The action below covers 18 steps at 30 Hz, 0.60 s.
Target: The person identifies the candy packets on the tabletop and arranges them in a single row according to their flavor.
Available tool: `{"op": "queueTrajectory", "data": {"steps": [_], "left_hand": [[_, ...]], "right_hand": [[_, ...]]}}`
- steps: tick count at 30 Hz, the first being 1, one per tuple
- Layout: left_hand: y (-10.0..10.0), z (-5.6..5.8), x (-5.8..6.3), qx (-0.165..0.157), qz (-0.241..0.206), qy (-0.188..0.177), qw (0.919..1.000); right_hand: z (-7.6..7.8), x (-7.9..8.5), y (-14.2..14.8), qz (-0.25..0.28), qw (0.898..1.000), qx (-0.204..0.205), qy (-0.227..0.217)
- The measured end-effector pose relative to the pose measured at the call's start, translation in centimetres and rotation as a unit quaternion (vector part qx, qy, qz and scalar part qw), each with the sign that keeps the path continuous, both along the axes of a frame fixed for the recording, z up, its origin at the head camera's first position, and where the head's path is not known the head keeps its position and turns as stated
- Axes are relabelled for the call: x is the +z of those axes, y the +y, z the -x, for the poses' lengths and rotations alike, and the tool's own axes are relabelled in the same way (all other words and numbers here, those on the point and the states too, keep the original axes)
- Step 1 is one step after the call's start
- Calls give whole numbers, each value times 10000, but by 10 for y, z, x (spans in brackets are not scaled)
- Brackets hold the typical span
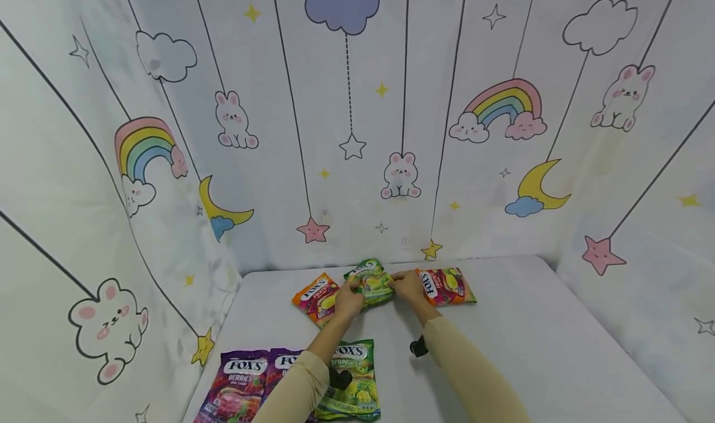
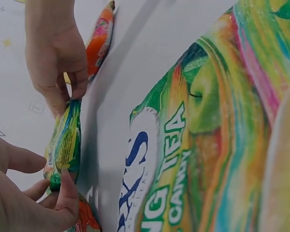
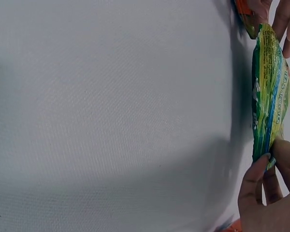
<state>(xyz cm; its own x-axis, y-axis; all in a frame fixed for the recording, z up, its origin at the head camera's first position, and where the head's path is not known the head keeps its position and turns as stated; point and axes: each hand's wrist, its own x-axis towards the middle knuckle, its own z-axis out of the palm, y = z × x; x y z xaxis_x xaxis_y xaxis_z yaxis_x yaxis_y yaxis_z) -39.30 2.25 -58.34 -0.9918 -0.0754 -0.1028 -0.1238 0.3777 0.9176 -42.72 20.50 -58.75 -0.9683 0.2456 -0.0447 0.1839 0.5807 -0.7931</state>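
Both hands hold a green candy bag (image 1: 370,280) at the back of the table, one at each end. My left hand (image 1: 349,300) pinches its left end between thumb and fingers. The right hand (image 1: 409,286) pinches the opposite end, with the thumb showing in the right wrist view on the edge of the green bag (image 3: 268,96). Just left of it lies an orange candy bag (image 1: 314,296), partly covered by the left hand. A second orange candy bag (image 1: 451,285) lies right beside the right hand.
Nearer the front left lie two purple berry candy bags (image 1: 237,382) and another green Spring Tea candy bag (image 1: 357,382), partly hidden by the left forearm. The white table (image 1: 530,342) meets patterned curtain walls (image 1: 357,212) at the back and sides.
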Motion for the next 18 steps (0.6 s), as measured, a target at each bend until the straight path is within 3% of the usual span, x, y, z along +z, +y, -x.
{"op": "queueTrajectory", "data": {"steps": [18], "left_hand": [[-3,-5,4,-34,-269,31,9996]], "right_hand": [[-6,2,6,432,9984,-58,353]]}}
